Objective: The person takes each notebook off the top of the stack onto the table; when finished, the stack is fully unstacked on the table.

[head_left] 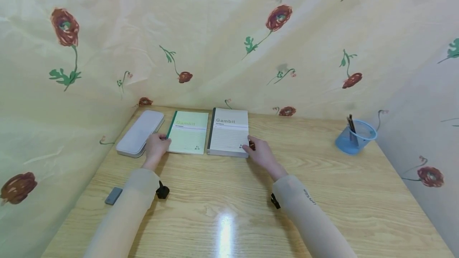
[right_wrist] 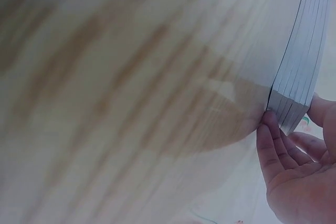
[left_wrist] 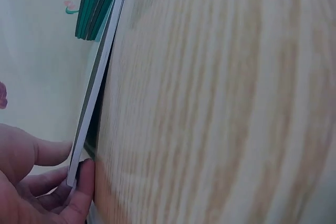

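A green "Gambit" notebook lies toward the back of the table, its dark green spine on the left. My left hand pinches its lower left corner, thumb above and fingers below; in the left wrist view the notebook edge slants up off the wood at that corner. Just right of it sits a stack of pale grey "Gambit" notebooks. My right hand grips the stack's lower right corner. Seen from the right wrist, several layered notebooks stand between the thumb and the curled fingers.
Left of the green notebook is a white pencil case. A small grey block lies by the left forearm. On the far right, a blue mesh cup holds some dark pencils. Flowered sheeting rises behind the wooden table.
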The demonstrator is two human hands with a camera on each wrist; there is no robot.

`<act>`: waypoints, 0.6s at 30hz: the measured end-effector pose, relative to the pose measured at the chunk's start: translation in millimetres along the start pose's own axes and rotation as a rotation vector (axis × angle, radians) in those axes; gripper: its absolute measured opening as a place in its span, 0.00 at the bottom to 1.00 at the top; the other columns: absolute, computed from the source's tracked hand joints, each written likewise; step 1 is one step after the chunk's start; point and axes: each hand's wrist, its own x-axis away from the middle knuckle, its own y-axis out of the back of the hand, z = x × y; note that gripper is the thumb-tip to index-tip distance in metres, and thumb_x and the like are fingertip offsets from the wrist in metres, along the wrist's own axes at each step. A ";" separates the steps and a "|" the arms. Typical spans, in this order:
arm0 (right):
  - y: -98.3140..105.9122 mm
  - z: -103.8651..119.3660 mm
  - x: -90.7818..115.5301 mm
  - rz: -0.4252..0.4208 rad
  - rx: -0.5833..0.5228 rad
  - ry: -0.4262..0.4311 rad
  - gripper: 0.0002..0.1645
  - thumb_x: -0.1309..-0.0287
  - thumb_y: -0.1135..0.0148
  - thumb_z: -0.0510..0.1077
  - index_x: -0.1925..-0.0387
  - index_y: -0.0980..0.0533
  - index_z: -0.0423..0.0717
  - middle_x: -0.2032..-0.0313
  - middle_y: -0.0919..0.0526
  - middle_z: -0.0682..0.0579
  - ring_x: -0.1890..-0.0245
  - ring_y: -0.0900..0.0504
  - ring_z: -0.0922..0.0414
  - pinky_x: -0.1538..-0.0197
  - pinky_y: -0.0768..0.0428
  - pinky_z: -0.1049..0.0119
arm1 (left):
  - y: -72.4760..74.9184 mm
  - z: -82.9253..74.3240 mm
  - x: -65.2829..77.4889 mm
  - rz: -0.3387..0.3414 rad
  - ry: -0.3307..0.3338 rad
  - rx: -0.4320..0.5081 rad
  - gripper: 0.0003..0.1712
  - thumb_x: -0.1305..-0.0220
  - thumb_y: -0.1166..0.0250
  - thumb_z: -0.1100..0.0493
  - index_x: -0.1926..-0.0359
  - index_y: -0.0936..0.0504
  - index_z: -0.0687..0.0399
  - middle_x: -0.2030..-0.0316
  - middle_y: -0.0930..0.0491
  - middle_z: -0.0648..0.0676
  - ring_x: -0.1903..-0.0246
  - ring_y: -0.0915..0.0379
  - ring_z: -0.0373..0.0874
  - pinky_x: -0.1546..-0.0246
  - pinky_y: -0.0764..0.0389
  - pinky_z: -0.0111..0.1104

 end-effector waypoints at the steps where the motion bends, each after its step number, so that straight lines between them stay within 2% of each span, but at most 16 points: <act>1: -0.1 0.2 0.0 0.000 0.001 -0.001 0.31 0.29 0.41 0.43 0.32 0.35 0.30 0.50 0.19 0.37 0.54 0.19 0.48 0.52 0.20 0.55 | 0.4 -0.3 0.5 0.001 -0.006 -0.016 0.23 0.33 0.39 0.60 0.44 0.23 0.74 0.49 0.21 0.70 0.48 0.26 0.62 0.45 0.27 0.49; 7: -0.1 0.0 0.1 -0.004 0.014 0.012 0.31 0.29 0.41 0.43 0.32 0.35 0.29 0.49 0.19 0.36 0.54 0.19 0.47 0.51 0.19 0.55 | 0.4 -1.5 2.3 0.006 -0.031 -0.069 0.24 0.37 0.37 0.59 0.45 0.22 0.74 0.50 0.21 0.70 0.49 0.26 0.62 0.46 0.27 0.50; 18: -0.1 0.9 1.5 -0.002 0.007 0.027 0.31 0.29 0.41 0.43 0.33 0.35 0.28 0.49 0.19 0.36 0.55 0.19 0.48 0.53 0.19 0.56 | 0.0 -5.2 7.0 0.005 -0.059 -0.169 0.22 0.34 0.40 0.61 0.45 0.23 0.75 0.49 0.21 0.71 0.49 0.26 0.64 0.48 0.25 0.52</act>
